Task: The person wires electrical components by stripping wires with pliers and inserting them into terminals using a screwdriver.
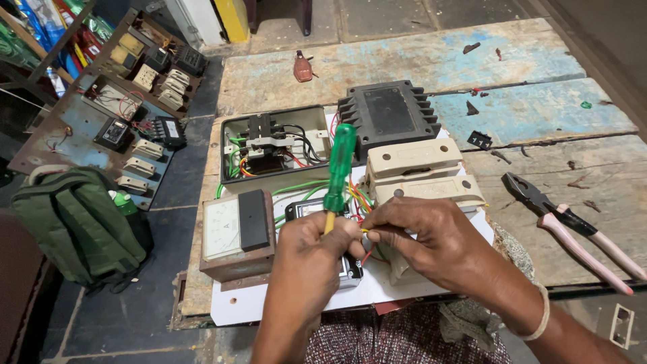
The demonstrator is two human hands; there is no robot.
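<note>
My left hand (315,255) grips a screwdriver with a green handle (339,167), held upright with its tip down among the wires. My right hand (423,237) pinches coloured wires (364,237) beside the screwdriver tip. Both hands work over a small meter (304,207) on a white board (242,307). An open switch box with black parts and wiring (273,145) lies behind, with a black finned block (389,114) and two cream fuse holders (421,172) to its right. A brown box with a white dial face (236,232) stands to the left.
Pliers with pink handles (573,229) lie on the worn wooden bench (539,108) at right. A green backpack (74,226) sits on the dark floor at left. A panel with several switches and fuses (128,101) leans at upper left. A small brown item (303,66) lies at the far bench edge.
</note>
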